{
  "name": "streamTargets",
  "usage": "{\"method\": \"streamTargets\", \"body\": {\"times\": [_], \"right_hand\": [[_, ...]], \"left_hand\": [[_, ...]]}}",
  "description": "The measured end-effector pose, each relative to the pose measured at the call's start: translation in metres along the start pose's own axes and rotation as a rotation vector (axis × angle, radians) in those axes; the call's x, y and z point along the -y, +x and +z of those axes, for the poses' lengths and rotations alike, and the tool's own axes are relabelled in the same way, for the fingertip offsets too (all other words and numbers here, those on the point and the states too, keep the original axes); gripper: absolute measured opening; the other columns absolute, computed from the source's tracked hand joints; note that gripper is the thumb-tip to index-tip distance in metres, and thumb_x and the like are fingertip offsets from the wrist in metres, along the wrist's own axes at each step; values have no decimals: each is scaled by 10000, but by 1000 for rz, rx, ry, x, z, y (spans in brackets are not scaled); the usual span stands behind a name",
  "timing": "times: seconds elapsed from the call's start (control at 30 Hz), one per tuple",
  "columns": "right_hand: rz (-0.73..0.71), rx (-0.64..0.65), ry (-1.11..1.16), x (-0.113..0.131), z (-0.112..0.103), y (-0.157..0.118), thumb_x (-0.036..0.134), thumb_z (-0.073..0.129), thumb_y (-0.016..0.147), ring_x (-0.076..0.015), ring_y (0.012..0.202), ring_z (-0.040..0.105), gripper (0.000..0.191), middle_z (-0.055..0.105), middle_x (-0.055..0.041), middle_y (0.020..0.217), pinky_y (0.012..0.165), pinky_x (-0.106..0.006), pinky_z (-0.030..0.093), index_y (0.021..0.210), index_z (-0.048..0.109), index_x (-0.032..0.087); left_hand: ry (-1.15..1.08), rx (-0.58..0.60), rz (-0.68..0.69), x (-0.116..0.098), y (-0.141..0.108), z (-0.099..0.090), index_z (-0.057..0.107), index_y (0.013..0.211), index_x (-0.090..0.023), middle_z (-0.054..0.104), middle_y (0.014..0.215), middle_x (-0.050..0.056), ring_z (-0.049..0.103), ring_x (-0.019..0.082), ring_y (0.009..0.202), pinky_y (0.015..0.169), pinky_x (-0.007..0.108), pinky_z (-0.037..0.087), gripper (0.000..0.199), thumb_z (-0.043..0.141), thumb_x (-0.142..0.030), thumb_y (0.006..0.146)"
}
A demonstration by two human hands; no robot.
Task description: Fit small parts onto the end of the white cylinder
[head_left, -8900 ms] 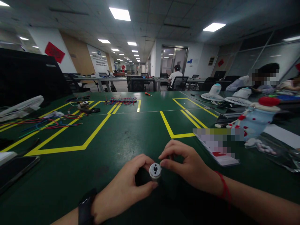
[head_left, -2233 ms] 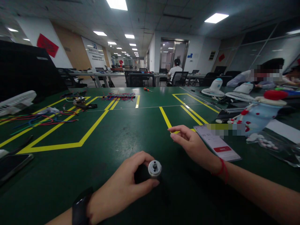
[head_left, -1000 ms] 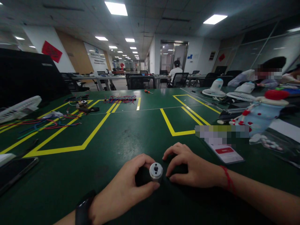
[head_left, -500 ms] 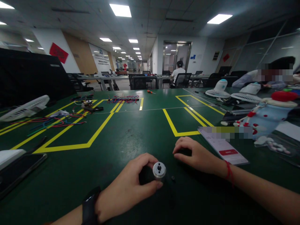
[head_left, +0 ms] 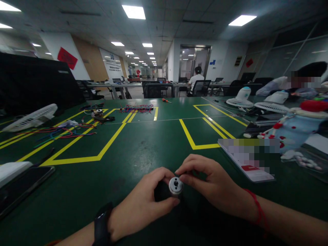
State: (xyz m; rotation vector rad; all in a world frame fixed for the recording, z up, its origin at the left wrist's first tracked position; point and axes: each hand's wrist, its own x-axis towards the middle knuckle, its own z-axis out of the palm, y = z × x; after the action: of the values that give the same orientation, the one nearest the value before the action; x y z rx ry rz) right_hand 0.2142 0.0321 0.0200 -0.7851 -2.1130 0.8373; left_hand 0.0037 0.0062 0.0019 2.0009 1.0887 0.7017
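Observation:
In the head view, my left hand [head_left: 147, 196] is wrapped around a small silver metal cylinder [head_left: 175, 185], thumb on the near side and fingers behind. The cylinder stands upright, its round top face showing a dark centre and small holes. My right hand [head_left: 208, 181] is beside it, thumb and index fingertips brought together at the right edge of the top. Whatever those fingertips pinch, if anything, is too small or hidden to make out. The rest of the right fingers curl inward.
On the green tabletop [head_left: 143, 143], a pink-and-white card [head_left: 252, 167] lies to the right, near a blue snowman-like figure [head_left: 298, 128]. Loose wires [head_left: 69, 131], a phone [head_left: 25, 186] and a white fan [head_left: 33, 118] are on the left. A screwdriver [head_left: 166, 100] lies farther back.
My right hand has moved left to the cylinder's top and its fingertips have closed together. The small dark piece seen on the table beside the cylinder is out of sight. My left hand keeps its hold.

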Motion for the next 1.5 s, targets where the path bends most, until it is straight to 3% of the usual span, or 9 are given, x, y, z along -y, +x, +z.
{"method": "streamTargets", "body": {"times": [0.13, 0.37, 0.6, 0.73, 0.93, 1.1, 1.3, 1.43, 1.5], "right_hand": [[-66, 76, -36, 7, 6, 5, 136, 626, 856, -119, 815, 581, 121, 606, -22, 886, 707, -234, 455, 944, 703, 166], [49, 178, 79, 10, -1, 4, 132, 577, 872, -127, 896, 577, 189, 570, -30, 1000, 800, -258, 464, 964, 721, 213], [354, -108, 27, -33, -33, 1, 225, 517, 884, -148, 768, 588, 191, 642, -39, 924, 680, -289, 477, 990, 673, 194], [474, -130, -87, -59, -42, -1, 230, 498, 881, -169, 791, 616, 209, 670, -42, 877, 725, -326, 481, 978, 674, 171], [201, 29, -198, -42, -24, -3, 97, 525, 815, -172, 854, 601, 187, 656, -36, 910, 784, -327, 468, 873, 681, 184], [-22, -39, -160, -1, -1, -5, 78, 572, 776, -182, 904, 574, 166, 621, -38, 946, 823, -336, 445, 867, 638, 201], [-1, -29, -224, 13, 6, 2, 224, 676, 789, -206, 1007, 539, 46, 591, -31, 1064, 913, -383, 392, 835, 678, 232], [67, -56, -71, 4, -5, 5, 247, 609, 859, -149, 841, 560, 71, 594, -22, 910, 764, -290, 445, 829, 635, 189], [88, 32, -84, -3, -12, 2, 235, 608, 857, -138, 785, 553, 71, 588, -14, 856, 713, -274, 442, 830, 642, 179]], "left_hand": [[-5, 8, -2, -1, 0, 0, 565, 999, -226, 625, 950, -12, 579, 191, 862, 756, 295, 452, 230, 676, -183, 802], [-2, 15, -6, -4, 0, -1, 573, 994, -217, 624, 959, 0, 575, 192, 862, 760, 297, 457, 208, 663, -191, 808], [-28, 16, -23, -6, -2, -4, 577, 1013, -221, 638, 978, 0, 590, 196, 889, 784, 299, 456, 249, 692, -187, 795], [-43, 17, -28, -7, -2, -5, 581, 1019, -223, 639, 988, 0, 594, 194, 894, 784, 295, 459, 252, 692, -185, 797], [-18, 15, -23, -6, -1, -4, 572, 1013, -222, 632, 979, -1, 587, 197, 893, 787, 303, 452, 240, 682, -183, 803], [11, 12, -14, -5, 0, -2, 563, 969, -208, 618, 937, -3, 572, 192, 854, 747, 295, 446, 201, 674, -180, 804], [1, 10, -8, -3, -2, 0, 552, 959, -206, 618, 911, -9, 569, 181, 814, 709, 281, 442, 181, 663, -201, 816], [5, 5, -17, -3, -1, -1, 562, 958, -209, 630, 925, 0, 576, 192, 827, 727, 293, 447, 184, 669, -213, 808], [0, 3, -16, -3, -1, -2, 567, 964, -213, 635, 943, 1, 580, 196, 848, 748, 298, 449, 190, 670, -207, 804]]}}
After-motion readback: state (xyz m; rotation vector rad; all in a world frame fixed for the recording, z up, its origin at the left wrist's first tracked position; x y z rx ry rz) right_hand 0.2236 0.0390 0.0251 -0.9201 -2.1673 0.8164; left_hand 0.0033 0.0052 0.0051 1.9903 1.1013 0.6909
